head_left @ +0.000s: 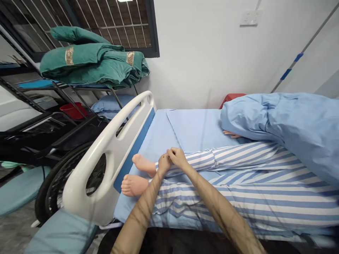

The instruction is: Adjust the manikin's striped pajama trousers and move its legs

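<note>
On the bed lies what looks like a nursing manikin, its smooth far foot and near foot bare beside the footboard. Blue-and-white striped trousers cover both legs. My left hand and my right hand are close together over the lower far leg, just above the ankle. Both have curled fingers, closed on the far trouser leg; the fingertips and the pinched cloth are mostly hidden. A light blue quilt is bunched over the upper body, with a manikin hand showing below its edge.
The white footboard rises at the left end of the light blue bed sheet. Beyond it stand a wheelchair, a rack with folded green quilts, and a red basin. A pale blue-green seat is at lower left.
</note>
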The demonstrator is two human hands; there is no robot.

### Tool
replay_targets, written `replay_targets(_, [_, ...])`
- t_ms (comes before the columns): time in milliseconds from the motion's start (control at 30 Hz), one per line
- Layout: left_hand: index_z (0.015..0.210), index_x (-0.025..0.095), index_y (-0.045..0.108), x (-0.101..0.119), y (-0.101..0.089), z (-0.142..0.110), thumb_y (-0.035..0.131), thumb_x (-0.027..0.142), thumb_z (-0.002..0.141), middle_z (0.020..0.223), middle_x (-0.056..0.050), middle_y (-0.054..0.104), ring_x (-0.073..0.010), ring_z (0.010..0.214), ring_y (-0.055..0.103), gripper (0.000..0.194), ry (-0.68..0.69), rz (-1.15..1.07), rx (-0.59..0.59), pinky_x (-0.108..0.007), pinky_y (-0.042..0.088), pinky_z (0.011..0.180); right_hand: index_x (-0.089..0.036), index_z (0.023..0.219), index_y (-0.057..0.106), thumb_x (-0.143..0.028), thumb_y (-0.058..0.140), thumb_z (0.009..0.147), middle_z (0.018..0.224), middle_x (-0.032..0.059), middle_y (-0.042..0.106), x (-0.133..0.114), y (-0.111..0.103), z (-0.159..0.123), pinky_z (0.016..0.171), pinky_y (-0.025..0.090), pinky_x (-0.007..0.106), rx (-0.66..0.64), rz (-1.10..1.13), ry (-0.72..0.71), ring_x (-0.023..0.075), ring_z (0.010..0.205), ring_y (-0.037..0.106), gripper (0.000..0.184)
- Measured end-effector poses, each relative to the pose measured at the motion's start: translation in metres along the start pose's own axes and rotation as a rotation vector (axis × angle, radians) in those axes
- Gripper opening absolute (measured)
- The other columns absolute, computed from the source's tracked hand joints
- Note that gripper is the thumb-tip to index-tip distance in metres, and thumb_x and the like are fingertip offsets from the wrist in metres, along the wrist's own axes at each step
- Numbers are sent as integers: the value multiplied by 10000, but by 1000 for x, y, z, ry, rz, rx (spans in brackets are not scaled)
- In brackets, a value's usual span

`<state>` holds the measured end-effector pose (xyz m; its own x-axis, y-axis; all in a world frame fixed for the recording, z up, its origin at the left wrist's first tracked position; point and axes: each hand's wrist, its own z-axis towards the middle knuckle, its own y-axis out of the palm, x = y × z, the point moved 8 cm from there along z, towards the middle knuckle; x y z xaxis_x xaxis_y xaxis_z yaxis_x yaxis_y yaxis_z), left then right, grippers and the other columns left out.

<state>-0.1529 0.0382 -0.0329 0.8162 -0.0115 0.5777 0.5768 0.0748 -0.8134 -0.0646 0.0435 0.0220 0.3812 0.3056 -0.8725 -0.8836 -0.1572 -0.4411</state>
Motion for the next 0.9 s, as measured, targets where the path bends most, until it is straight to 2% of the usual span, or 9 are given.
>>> replay_targets(100, [1023,50,665,-2,1,-1,443,169,949,945,-212,712,-191,813,631,263,-31,36,-7,-318,317,679,-217,514,417,-332,500,902,526,-5,473,-15,1,10,603,250,294,24,-146,-83,140,558,389,413])
replay_targets(233, [957,78,669,-2,-2,-6,403,172,965,1000,-227,712,-195,858,631,282,-46,5,30,-322,329,714,-215,537,474,-307,490,920,579,29,559,14,6,12,629,237,302,22,-262,-10,163,598,458,395])
replay_targets(333, [890,125,660,3,-7,-5,338,238,989,982,-189,716,-196,867,614,355,-91,-57,61,-318,332,726,-211,534,445,-340,436,945,561,7,534,44,9,13,630,240,288,17,-174,67,145,601,441,431])
replay_targets(433, [711,151,603,14,-11,7,374,254,959,782,-111,684,-158,740,555,352,-188,-115,81,-296,313,689,-208,529,391,-390,387,960,522,-21,461,60,2,19,613,255,260,76,-4,114,126,606,406,468])
replay_targets(533, [595,170,497,34,-17,22,417,256,918,618,-41,582,-123,653,451,344,-173,-248,151,-290,299,662,-208,531,359,-428,329,981,514,-23,433,67,-9,23,604,279,239,166,154,170,123,612,403,502])
replay_targets(600, [597,178,471,38,-17,25,412,260,913,610,-35,565,-117,651,422,332,-175,-329,219,-296,302,661,-206,541,388,-422,345,983,531,-14,478,67,-11,23,618,296,246,182,160,168,133,625,432,494])
replay_targets(700, [631,177,489,26,-10,16,368,245,938,693,-77,629,-128,684,456,337,-252,-352,286,-303,318,682,-207,575,496,-372,409,968,596,17,592,61,-6,19,650,310,273,153,9,141,160,663,493,435])
replay_targets(800, [698,156,565,18,-1,8,341,252,967,827,-141,689,-155,748,527,362,-259,-253,265,-311,324,715,-204,635,611,-347,373,993,676,44,675,56,-5,16,652,321,279,128,-134,175,165,678,540,452])
replay_targets(900, [798,145,651,15,5,7,320,287,980,938,-176,711,-202,827,592,403,-301,-103,218,-310,326,715,-196,734,694,-328,339,1012,784,45,740,43,-16,17,663,352,266,63,-321,173,170,727,606,470])
